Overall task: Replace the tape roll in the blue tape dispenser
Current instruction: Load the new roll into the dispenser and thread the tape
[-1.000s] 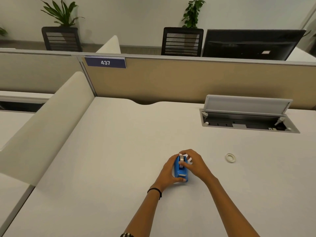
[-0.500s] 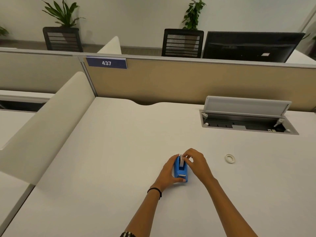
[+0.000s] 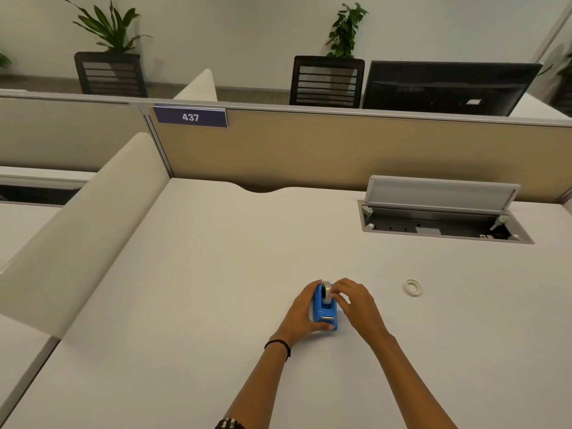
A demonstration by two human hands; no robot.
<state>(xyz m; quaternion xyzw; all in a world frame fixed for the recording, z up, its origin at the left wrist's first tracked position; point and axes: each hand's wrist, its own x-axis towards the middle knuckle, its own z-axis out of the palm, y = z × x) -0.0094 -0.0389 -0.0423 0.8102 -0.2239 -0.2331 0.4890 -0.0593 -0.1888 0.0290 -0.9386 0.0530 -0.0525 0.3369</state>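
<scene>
Left hand [image 3: 305,312] wrapping around dispenser [image 3: 324,311], bracing it; right hand [image 3: 353,300] pinching tape roll [image 3: 326,291] atop dispenser. Roll likely light, rigid; gripping rim.

Single head-worn wide-angle view. It looks forward and steeply down over the counter [image 3: 216,274] from its near edge, facing the far partition [image 3: 309,150]. Both forearms enter from the bottom centre, at arm's reach.
</scene>
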